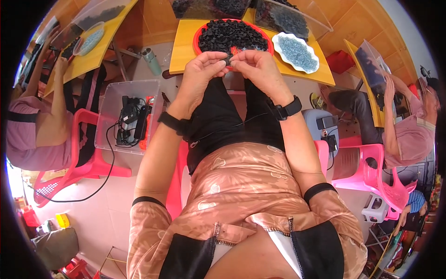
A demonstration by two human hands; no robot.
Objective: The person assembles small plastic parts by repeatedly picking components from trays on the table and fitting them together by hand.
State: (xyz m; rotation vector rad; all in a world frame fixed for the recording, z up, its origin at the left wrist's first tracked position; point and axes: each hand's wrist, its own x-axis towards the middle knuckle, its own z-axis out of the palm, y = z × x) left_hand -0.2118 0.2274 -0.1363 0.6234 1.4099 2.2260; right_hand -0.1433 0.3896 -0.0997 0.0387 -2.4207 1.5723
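My left hand (204, 69) and my right hand (258, 67) meet at the front edge of the yellow table. Between their fingertips is a small black part (228, 59), pinched from both sides; its exact kind is too small to make out. Just beyond the hands stands a round red tray (197, 41), heaped with small black plastic parts (232, 35). Something red lies among the parts at the near side, partly hidden by my fingers. To the right, a white scalloped dish (312, 68) holds many small clear bluish pieces (296, 52).
Clear bins (283, 21) of black parts stand behind the tray. A clear plastic box (127, 88) with black chargers and cables sits on my left, near a green bottle (151, 62). Co-workers sit at yellow tables on both sides, on pink chairs (367, 172).
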